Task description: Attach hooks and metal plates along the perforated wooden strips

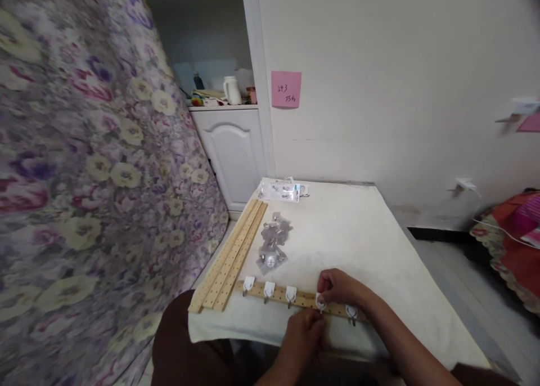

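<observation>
A wooden perforated strip (302, 299) lies across the near edge of a white-covered table (358, 234), with several white hooks (269, 289) stuck on it. My right hand (340, 287) rests on the strip, its fingers pinched on one white hook (320, 303). My left hand (304, 332) sits just in front of the strip, fingers curled towards the same hook; what they hold is hidden. Two or three more perforated strips (234, 254) lie side by side along the table's left edge. Small clear packets of hooks (273, 241) are heaped in the middle.
A sealed packet (280, 191) lies at the table's far edge. A floral curtain (84, 166) hangs at left. A pink note (286, 89) is on the wall, a white cabinet (234, 149) behind, red bedding (512, 245) at right.
</observation>
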`<state>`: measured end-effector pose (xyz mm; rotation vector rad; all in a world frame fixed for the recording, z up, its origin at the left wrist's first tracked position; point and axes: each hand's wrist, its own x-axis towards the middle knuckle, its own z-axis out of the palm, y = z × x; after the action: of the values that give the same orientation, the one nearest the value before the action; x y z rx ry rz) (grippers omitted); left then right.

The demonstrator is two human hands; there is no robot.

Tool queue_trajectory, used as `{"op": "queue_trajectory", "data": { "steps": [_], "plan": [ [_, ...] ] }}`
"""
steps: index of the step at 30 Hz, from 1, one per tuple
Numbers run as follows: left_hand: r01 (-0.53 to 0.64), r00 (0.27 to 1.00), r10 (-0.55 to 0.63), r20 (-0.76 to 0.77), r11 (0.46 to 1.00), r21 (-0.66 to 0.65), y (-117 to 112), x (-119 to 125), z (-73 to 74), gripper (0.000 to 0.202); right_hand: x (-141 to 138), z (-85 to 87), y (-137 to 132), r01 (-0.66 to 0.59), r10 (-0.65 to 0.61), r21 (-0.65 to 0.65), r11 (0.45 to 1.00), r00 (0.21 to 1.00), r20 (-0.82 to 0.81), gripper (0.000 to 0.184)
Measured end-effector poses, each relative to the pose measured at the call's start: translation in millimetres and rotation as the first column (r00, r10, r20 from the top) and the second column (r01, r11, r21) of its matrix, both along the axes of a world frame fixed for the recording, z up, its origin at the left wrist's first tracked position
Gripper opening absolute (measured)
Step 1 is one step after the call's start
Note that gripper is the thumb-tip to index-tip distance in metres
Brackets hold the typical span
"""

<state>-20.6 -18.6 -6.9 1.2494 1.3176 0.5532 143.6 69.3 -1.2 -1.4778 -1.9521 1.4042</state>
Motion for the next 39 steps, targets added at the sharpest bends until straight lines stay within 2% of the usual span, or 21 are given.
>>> {"op": "queue_trajectory", "data": {
  "steps": [6, 10, 15, 19, 24, 29, 34, 39],
  "plan": [
    [-0.041, 0.993, 0.046, 0.105, 0.998, -0.045, -11.4, -20.0, -9.8, 0.015, 0.5, 4.4, -6.9, -0.001, 0.003, 0.037, 0.999, 0.999, -0.044, 0.016],
    [-0.069, 0.993, 0.074, 0.094, 0.996, -0.058, -13.2, -32.0, -12.9, 0.019, 3.9, 10.4, -7.5, -0.013, 0.017, 0.062, 0.998, 0.998, -0.056, 0.014],
    [-0.105, 0.994, 0.105, 0.032, 0.994, -0.013, -10.6, -46.0, -9.3, 0.020, 0.7, 23.0, -5.5, 0.024, -0.014, 0.166, 0.986, 0.998, -0.062, 0.014],
    [-0.126, 0.991, 0.128, -0.038, 0.991, 0.038, -7.4, -53.8, -0.6, 0.020, -20.3, 29.5, -10.0, -0.036, 0.052, 0.335, 0.942, 0.998, -0.040, 0.022],
    [-0.093, 0.988, 0.110, -0.105, 0.984, 0.150, -4.5, -56.2, 10.3, 0.022, -47.5, 24.7, -18.1, -0.199, 0.167, 0.475, 0.857, 0.980, 0.110, 0.031],
    [-0.073, 0.983, 0.104, -0.153, 0.977, 0.199, -1.8, -54.8, 17.8, 0.026, -53.2, 19.2, -19.3, -0.252, 0.227, 0.501, 0.828, 0.968, 0.110, 0.031],
    [-0.031, 0.971, 0.094, -0.219, 0.961, 0.274, 3.3, -55.0, 21.7, 0.030, -49.4, 16.0, -19.1, -0.245, 0.233, 0.487, 0.838, 0.969, 0.088, 0.030],
    [0.032, 0.959, 0.047, -0.281, 0.962, 0.271, 5.2, -54.6, 25.4, 0.032, -45.4, 12.9, -20.8, -0.212, 0.209, 0.467, 0.858, 0.976, 0.059, 0.029]
  ]
}}
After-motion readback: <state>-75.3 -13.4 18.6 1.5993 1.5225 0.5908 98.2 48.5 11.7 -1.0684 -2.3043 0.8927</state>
